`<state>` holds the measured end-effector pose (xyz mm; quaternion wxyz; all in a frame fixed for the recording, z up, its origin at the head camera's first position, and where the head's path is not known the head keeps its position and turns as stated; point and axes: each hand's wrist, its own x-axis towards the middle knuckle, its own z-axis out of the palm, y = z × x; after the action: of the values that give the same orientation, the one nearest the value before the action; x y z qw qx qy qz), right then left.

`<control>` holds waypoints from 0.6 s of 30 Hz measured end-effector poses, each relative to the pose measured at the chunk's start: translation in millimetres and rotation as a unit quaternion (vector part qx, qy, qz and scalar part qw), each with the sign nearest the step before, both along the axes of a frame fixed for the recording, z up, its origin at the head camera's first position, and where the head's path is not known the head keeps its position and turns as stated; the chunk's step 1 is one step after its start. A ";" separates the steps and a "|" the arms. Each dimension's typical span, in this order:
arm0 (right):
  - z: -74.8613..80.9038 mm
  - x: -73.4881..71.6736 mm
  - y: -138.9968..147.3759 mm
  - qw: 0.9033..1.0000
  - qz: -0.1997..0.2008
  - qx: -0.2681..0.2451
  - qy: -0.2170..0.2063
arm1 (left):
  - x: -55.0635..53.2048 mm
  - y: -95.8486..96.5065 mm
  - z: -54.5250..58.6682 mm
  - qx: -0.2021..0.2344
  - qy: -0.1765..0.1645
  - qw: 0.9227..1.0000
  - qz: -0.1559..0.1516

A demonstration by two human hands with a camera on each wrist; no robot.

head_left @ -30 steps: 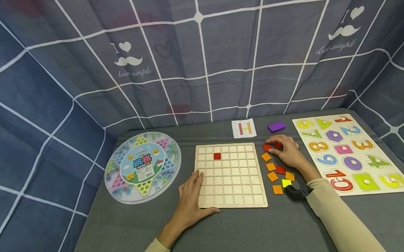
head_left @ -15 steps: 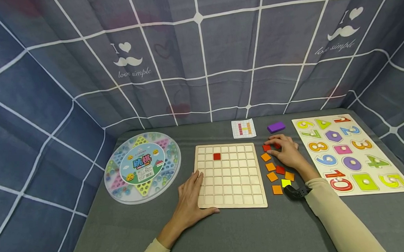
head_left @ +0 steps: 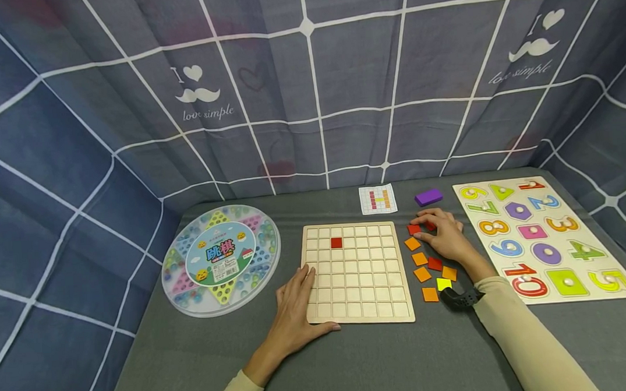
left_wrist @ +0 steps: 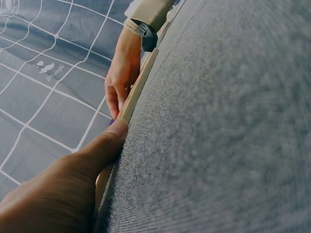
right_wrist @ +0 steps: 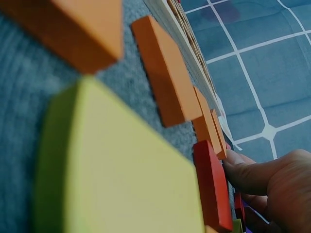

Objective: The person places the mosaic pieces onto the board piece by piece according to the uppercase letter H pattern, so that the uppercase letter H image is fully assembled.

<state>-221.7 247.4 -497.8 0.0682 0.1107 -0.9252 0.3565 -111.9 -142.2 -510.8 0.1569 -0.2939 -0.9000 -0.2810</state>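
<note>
A pale wooden grid board (head_left: 358, 275) lies flat, with one red tile (head_left: 336, 243) in a cell of its upper part. My left hand (head_left: 296, 310) steadies the board's near left corner, fingers straight along the left edge and thumb extended by the near edge. To the board's right, my right hand (head_left: 446, 233) has thumb and index finger around a red square tile (head_left: 413, 229) on the cloth. Another red tile (head_left: 431, 225) shows under its fingers. In the right wrist view, the thumb (right_wrist: 248, 174) is beyond a red tile (right_wrist: 213, 187); the fingertips are mostly hidden.
Several orange tiles (head_left: 422, 273) and a yellow tile (head_left: 443, 283) lie near my right wrist. Behind are a pattern card (head_left: 378, 199) and a purple block (head_left: 428, 197). A number puzzle board (head_left: 545, 238) lies right, a round Chinese checkers set (head_left: 221, 261) left.
</note>
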 end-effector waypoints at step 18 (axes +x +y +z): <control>-0.6 -1.4 0.9 1.000 0.000 -0.001 0.005 | -0.1 -0.6 -0.3 -0.002 -0.001 1.000 0.002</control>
<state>-223.1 248.3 -498.4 0.0734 0.1121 -0.9244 0.3571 -111.9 -142.8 -511.1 0.1561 -0.2918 -0.9014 -0.2793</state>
